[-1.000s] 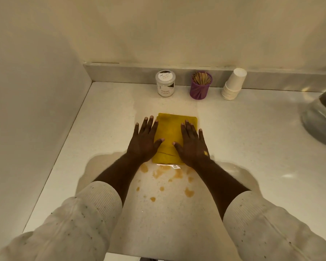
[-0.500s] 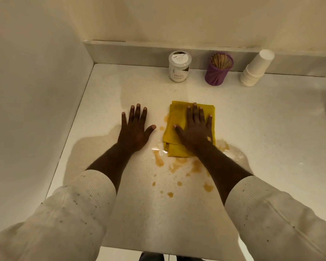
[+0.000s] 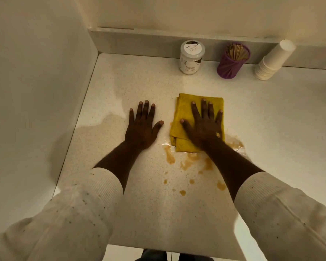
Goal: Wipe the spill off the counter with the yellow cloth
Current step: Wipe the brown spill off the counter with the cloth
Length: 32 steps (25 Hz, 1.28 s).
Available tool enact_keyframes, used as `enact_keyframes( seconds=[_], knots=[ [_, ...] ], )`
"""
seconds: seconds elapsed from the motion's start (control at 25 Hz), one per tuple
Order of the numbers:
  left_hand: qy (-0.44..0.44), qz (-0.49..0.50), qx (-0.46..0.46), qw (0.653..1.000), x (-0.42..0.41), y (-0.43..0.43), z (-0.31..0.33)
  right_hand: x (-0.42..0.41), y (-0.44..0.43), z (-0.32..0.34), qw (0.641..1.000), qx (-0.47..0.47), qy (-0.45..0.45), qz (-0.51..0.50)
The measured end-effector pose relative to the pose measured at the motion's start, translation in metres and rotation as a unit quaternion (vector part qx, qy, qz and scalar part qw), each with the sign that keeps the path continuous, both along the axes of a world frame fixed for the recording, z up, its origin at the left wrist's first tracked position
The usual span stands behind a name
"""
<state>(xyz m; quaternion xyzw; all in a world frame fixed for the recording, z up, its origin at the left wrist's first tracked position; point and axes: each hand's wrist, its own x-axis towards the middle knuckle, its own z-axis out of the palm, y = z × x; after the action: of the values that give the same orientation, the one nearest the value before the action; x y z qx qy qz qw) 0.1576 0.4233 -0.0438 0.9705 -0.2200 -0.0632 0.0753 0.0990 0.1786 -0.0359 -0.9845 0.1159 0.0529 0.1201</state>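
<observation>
The pale surface (image 3: 120,87) carries brown spill (image 3: 188,162), mostly unwiped; the right hand (image 3: 203,127) presses spread on the yellow cloth (image 3: 183,110), the left hand (image 3: 141,129) flat, spread beside.

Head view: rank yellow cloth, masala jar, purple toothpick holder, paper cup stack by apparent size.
1. yellow cloth, clearly largest, though partly under the right hand.
2. paper cup stack.
3-4. masala jar and purple toothpick holder look alike; not ranked.

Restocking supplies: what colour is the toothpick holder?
Purple, with ribbed sides; toothpick holder shows in the head view.
</observation>
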Motion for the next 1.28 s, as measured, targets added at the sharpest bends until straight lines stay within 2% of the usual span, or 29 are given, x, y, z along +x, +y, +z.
enact_keyframes(
  seconds=[0.24, 0.56, 1.08, 1.28],
  knots=[
    [0.003, -0.010, -0.034, 0.999, 0.001, 0.003, -0.002, 0.000, 0.043, -0.004, 0.999, -0.004, -0.006, 0.045],
    [0.005, -0.026, -0.045, 0.999, -0.015, 0.009, 0.000, -0.041, 0.083, -0.006, 0.998, -0.008, -0.017, 0.067],
    [0.011, -0.035, -0.019, 0.999, -0.093, 0.042, 0.006, -0.115, 0.051, -0.010, 1.000, -0.018, 0.005, 0.012],
    [0.031, -0.046, -0.021, 0.998, -0.111, 0.048, 0.010, -0.132, 0.057, -0.007, 0.997, -0.009, -0.022, 0.071]
  ],
)
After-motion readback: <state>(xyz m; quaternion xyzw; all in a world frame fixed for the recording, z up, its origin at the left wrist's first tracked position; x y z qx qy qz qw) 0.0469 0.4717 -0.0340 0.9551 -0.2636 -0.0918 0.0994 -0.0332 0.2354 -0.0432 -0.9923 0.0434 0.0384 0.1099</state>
